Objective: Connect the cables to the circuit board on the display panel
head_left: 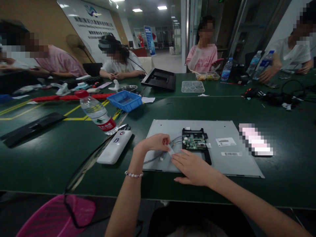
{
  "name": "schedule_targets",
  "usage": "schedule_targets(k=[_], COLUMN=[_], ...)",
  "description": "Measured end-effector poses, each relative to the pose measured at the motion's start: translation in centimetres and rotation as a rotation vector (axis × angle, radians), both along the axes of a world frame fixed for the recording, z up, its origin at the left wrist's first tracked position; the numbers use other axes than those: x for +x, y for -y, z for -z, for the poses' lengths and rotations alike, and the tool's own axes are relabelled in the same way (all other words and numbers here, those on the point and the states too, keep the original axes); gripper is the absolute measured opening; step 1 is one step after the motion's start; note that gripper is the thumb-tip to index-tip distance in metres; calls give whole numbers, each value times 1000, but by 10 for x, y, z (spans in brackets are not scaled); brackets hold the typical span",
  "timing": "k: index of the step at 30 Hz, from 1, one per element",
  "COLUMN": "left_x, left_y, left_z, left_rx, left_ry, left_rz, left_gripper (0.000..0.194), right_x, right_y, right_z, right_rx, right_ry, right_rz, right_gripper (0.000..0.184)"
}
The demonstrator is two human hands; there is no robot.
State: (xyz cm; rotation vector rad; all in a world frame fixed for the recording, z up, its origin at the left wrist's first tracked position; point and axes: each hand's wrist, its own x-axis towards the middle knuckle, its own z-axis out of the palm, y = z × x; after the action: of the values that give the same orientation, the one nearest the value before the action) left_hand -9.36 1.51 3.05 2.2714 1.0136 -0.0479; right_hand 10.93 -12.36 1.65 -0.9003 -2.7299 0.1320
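A flat grey metal panel lies on the green table in front of me. A black bracket with a green circuit board sits on it, and thin grey cables run leftward from there. My left hand is over the panel's left half, its fingers pinched on a small whitish strip that looks like tape. My right hand lies low over the panel's front edge with fingers stretched out. Its fingertips meet the strip's lower end; whether they press it down I cannot tell.
Left of the panel are a white power bank, a water bottle and a blue tray. A phone lies to the right. Below the table edge stands a pink basket. Several people sit across the table.
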Motion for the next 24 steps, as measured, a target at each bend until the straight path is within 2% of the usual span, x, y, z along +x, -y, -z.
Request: schedule_targets(k=[10, 15, 17, 20, 22, 24], left_x=[-8, -7, -5, -1, 2, 4], left_y=[-12, -9, -7, -4, -3, -2], left_z=[10, 3, -3, -10, -13, -14], left_rx=[124, 166, 221, 305, 341, 360], left_ry=[-43, -10, 30, 114, 159, 180], left_rz=[-73, -20, -45, -128, -176, -216], left_gripper=[20, 21, 23, 26, 27, 28], right_x=[1, 16, 34, 74, 103, 127], right_y=[2, 1, -5, -20, -30, -36], right_z=[-10, -23, -26, -25, -19, -9], right_rx=[-38, -57, -45, -80, -115, -159], right_ry=[-37, -93, -142, -250, -332, -375], right_rz=[0, 13, 105, 364, 526, 609], right_gripper=[43, 37, 37, 34, 30, 27])
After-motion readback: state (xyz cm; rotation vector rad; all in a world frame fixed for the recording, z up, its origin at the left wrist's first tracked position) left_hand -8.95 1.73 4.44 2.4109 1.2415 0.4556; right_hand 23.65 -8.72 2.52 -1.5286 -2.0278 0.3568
